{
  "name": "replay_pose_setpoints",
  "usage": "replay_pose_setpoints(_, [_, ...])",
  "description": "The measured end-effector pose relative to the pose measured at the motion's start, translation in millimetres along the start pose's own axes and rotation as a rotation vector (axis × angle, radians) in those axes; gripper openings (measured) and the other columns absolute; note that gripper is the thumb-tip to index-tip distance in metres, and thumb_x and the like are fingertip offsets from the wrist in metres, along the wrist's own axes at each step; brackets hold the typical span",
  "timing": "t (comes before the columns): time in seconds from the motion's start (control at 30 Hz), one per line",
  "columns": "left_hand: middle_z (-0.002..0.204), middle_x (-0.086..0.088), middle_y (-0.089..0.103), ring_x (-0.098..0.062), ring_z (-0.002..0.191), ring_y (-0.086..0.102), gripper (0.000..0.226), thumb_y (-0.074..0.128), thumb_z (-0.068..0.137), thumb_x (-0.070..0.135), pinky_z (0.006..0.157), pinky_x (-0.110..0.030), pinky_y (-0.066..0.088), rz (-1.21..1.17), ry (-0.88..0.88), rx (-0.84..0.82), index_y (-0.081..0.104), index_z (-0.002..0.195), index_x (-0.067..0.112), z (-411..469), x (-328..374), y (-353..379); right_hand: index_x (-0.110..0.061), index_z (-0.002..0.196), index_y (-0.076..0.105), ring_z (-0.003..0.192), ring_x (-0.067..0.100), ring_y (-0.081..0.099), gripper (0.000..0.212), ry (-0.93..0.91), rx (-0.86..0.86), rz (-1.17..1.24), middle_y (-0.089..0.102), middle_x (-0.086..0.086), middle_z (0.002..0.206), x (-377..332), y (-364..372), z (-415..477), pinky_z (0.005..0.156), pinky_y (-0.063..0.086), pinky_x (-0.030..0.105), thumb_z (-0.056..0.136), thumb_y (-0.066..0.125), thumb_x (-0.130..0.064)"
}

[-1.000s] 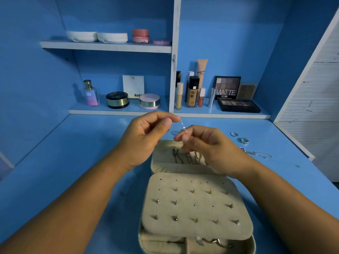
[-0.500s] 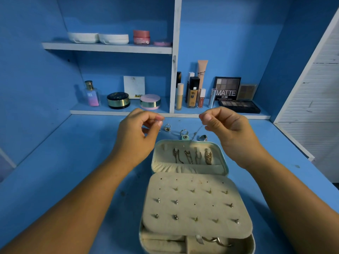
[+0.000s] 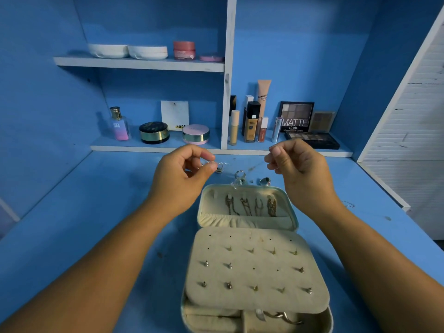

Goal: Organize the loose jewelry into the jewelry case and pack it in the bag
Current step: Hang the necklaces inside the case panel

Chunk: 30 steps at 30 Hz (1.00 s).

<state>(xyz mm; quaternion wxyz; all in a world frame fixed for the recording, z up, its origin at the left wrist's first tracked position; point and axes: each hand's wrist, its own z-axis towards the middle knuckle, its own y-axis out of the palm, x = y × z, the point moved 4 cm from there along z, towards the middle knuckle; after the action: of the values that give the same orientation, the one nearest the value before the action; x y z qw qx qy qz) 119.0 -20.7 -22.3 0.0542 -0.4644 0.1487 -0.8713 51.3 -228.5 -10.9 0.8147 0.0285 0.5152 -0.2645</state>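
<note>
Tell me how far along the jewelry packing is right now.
Done: chains hang in the lid of the jewelry case; studs sit in the earring panel. In hand: the left hand and right hand pinch what looks like a fine chain, blurred. Left: rings lie loose on the table behind the open case; no bag in view.

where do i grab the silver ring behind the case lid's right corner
Probably from above: pinch the silver ring by its band, fingers left and right. The case lid stands just in front, so a front approach looks blocked.
</note>
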Motion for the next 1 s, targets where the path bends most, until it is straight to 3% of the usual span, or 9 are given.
replay_pose_setpoints(0.1, [0.066, 0.006, 0.046, -0.005, 0.057, 0.046, 0.011, 0.074, 0.084, 0.018, 0.056, -0.008, 0.038, 0.196, 0.109, 0.002, 0.067, 0.082, 0.025, -1, 1, -1, -0.014, 0.089, 0.055, 0.069, 0.009, 0.063, 0.012, 0.021, -0.027, 0.141, 0.068, -0.001, 0.079, -2, 2, -1, 0.065, 0.052, 0.021, 0.097, 0.047, -0.017])
replay_pose_setpoints(0.2, [0.074, 0.008, 0.055, 0.0, 0.067, 0.052, 0.011, 0.07, 0.087, 0.021, 0.063, -0.007, 0.041, 0.244, 0.084, -0.058, 0.064, 0.078, 0.025, -2, 0, 0, -0.015, 0.087, 0.053, 0.072, 0.009, 0.063, 0.014, 0.021, -0.04, 0.116, 0.068, -0.002, 0.081, -1, 4, -2, 0.065, 0.052, 0.022, 0.098, 0.046, -0.019])
replay_pose_setpoints(0.27, [0.081, 0.009, 0.064, 0.003, 0.073, 0.058, 0.014, 0.063, 0.092, 0.024, 0.069, -0.011, 0.044, 0.071, -0.09, -0.092, 0.062, 0.079, 0.026, -1, -2, 2, -0.015, 0.087, 0.053, 0.074, 0.008, 0.063, 0.014, 0.046, -0.061, 0.093, 0.069, -0.003, 0.084, 0, 6, -2, 0.065, 0.052, 0.022, 0.098, 0.046, -0.021])
replay_pose_setpoints(0.37, [0.08, 0.006, 0.071, -0.007, 0.08, 0.067, 0.017, 0.055, 0.092, 0.032, 0.068, -0.026, 0.047, -0.481, -0.411, -0.149, 0.061, 0.08, 0.021, -2, 1, 8, -0.017, 0.086, 0.053, 0.074, 0.008, 0.064, 0.014, 0.079, -0.084, 0.011, 0.069, -0.004, 0.086, 4, 6, -2, 0.065, 0.052, 0.021, 0.097, 0.047, -0.022])
replay_pose_setpoints(0.43, [0.072, 0.004, 0.069, -0.01, 0.076, 0.068, 0.02, 0.056, 0.081, 0.036, 0.068, -0.026, 0.046, -0.668, -0.454, -0.175, 0.065, 0.069, 0.023, -3, 7, 10, -0.019, 0.085, 0.053, 0.075, 0.007, 0.065, 0.013, 0.086, -0.08, -0.041, 0.068, -0.005, 0.086, 7, 6, -2, 0.066, 0.052, 0.022, 0.097, 0.048, -0.023])
replay_pose_setpoints(0.53, [0.061, 0.005, 0.062, -0.01, 0.071, 0.068, 0.034, 0.055, 0.076, 0.035, 0.069, -0.026, 0.048, -0.738, -0.468, -0.216, 0.064, 0.046, 0.022, -5, 13, 12, -0.017, 0.087, 0.053, 0.077, 0.012, 0.067, 0.014, 0.121, -0.097, 0.014, 0.069, -0.004, 0.084, 7, 9, -4, 0.072, 0.055, 0.029, 0.097, 0.047, -0.023])
replay_pose_setpoints(0.73, [0.052, 0.006, 0.044, -0.007, 0.054, 0.05, 0.033, 0.066, 0.075, 0.022, 0.057, -0.023, 0.045, -0.804, -0.45, -0.211, 0.047, 0.049, 0.022, -5, 10, 10, -0.013, 0.09, 0.051, 0.082, 0.021, 0.068, 0.018, 0.232, -0.169, 0.274, 0.072, 0.003, 0.088, 4, 14, -8, 0.076, 0.054, 0.033, 0.099, 0.04, -0.025])
replay_pose_setpoints(0.87, [0.062, 0.006, 0.052, -0.006, 0.059, 0.056, 0.044, 0.07, 0.071, 0.003, 0.055, -0.019, 0.048, -0.746, -0.391, -0.186, 0.033, 0.059, 0.023, -3, 5, 8, -0.013, 0.089, 0.05, 0.083, 0.023, 0.067, 0.019, 0.26, -0.172, 0.354, 0.072, 0.007, 0.091, 3, 15, -8, 0.078, 0.054, 0.036, 0.1, 0.038, -0.024])
replay_pose_setpoints(1.0, [0.073, 0.003, 0.068, -0.011, 0.071, 0.066, 0.047, 0.068, 0.081, -0.007, 0.063, -0.018, 0.052, -0.459, -0.291, -0.107, 0.03, 0.069, 0.018, -1, 0, 5, -0.015, 0.09, 0.051, 0.083, 0.018, 0.068, 0.017, 0.177, -0.169, 0.201, 0.072, 0.001, 0.09, 0, 12, -6, 0.077, 0.056, 0.033, 0.099, 0.04, -0.025])
